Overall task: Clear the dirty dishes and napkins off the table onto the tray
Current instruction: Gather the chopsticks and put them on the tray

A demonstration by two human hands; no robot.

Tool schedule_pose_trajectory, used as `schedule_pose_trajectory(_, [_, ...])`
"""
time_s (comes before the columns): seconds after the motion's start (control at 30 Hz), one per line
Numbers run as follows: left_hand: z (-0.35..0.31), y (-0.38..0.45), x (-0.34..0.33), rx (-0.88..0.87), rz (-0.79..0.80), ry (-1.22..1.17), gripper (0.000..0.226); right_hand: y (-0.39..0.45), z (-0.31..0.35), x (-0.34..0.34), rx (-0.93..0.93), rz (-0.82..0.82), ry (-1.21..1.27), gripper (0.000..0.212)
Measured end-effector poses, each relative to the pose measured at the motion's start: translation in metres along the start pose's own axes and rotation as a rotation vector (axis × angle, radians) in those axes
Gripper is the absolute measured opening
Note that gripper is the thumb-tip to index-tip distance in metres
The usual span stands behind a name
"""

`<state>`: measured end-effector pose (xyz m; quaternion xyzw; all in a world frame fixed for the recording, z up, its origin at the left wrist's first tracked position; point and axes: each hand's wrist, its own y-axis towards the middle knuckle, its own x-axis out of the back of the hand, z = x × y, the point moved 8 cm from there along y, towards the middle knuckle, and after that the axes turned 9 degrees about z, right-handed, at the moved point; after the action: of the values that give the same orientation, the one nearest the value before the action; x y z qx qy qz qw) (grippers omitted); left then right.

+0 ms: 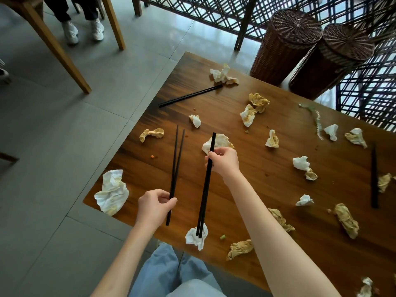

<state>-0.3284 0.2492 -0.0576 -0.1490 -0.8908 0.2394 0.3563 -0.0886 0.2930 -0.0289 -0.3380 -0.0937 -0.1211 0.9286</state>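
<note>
My left hand (155, 205) pinches a pair of black chopsticks (176, 166) near their lower end, tips spread apart and pointing away from me. My right hand (222, 160) grips a second pair of black chopsticks (205, 185) near the top, its lower ends over a white crumpled napkin (196, 235) at the table's near edge. Several stained, crumpled napkins lie scattered over the brown wooden table (246, 189). A large napkin (111, 191) sits at the near left corner. No tray is in view.
A third chopstick pair (189, 96) lies at the far left edge, a fourth pair (374, 179) at the right. Two wicker baskets (287, 46) stand beyond the table by a lattice screen. A wooden chair and a seated person's shoes (82, 31) are at far left.
</note>
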Motion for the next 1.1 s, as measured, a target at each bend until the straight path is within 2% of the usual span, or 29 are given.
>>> schedule_pose_trajectory(0.23, [-0.033,-0.005,-0.007,-0.181,0.08,0.051,0.029,0.005,-0.005,0.016,-0.049,-0.003,0.178,0.02])
schedule_pose_trajectory(0.47, [-0.055,-0.004,-0.014,-0.263,0.13,0.134,0.028,0.001,0.002,0.021,-0.033,0.038,0.363,0.017])
schedule_pose_trajectory(0.83, [-0.071,-0.003,-0.014,-0.289,0.164,0.19,0.029,-0.001,0.002,0.019,-0.1,0.114,0.586,0.016])
schedule_pose_trajectory(1.1, [-0.09,0.001,-0.022,-0.273,0.187,0.272,0.031,-0.002,-0.015,0.031,-0.261,0.042,0.677,0.022])
